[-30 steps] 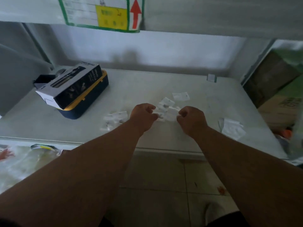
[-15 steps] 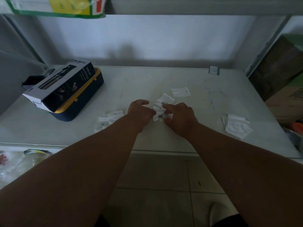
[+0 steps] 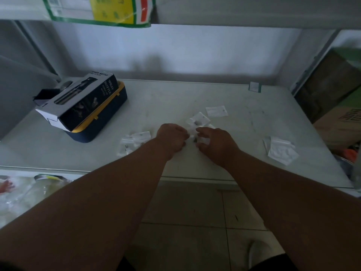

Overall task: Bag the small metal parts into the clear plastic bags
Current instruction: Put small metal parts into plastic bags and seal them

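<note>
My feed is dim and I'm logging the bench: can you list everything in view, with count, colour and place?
table: one, white, centre
held bag: one, clear, between the hands
bags by the hands: a few overlapping, clear, just beyond the hands, dark bits inside
single bag: one, clear, further back
left bags: a few, clear, left of the hands
bag stack: count unclear, clear, right
spray bottle box: one, black and white, far left, on the case
case: one, navy and yellow, far left
cardboard boxes: brown, right of the table
left hand: curled, at the held bag
right hand: pinches the held bag
</note>
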